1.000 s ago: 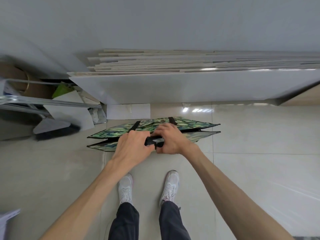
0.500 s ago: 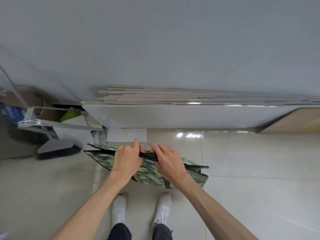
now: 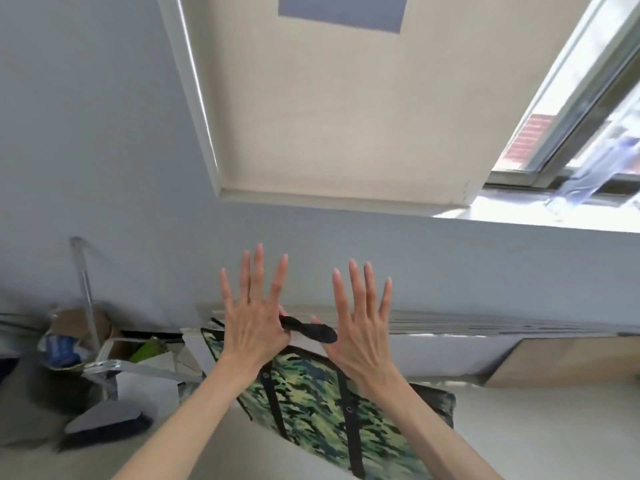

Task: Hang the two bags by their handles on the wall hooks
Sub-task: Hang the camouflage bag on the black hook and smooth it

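Observation:
A green camouflage bag (image 3: 311,414) with black straps hangs in the air in front of the grey wall (image 3: 104,150). Its black handle (image 3: 313,332) stretches between my two hands. My left hand (image 3: 254,317) and my right hand (image 3: 360,329) are raised side by side, fingers spread and pointing up, each with its thumb hooked under the handle. The bag tilts down to the right below my wrists. I see no wall hook and no second bag.
A window with a beige blind (image 3: 329,116) is above; its open pane (image 3: 571,126) is at the upper right. Stacked tiles (image 3: 502,329) lean against the wall's foot. At the left are a metal frame (image 3: 85,289), cardboard and a broom (image 3: 104,424).
The bag has gone from the floor up to chest height with both hands. My fingers have opened out from a closed grip. The view has swung up from the floor to the wall and window.

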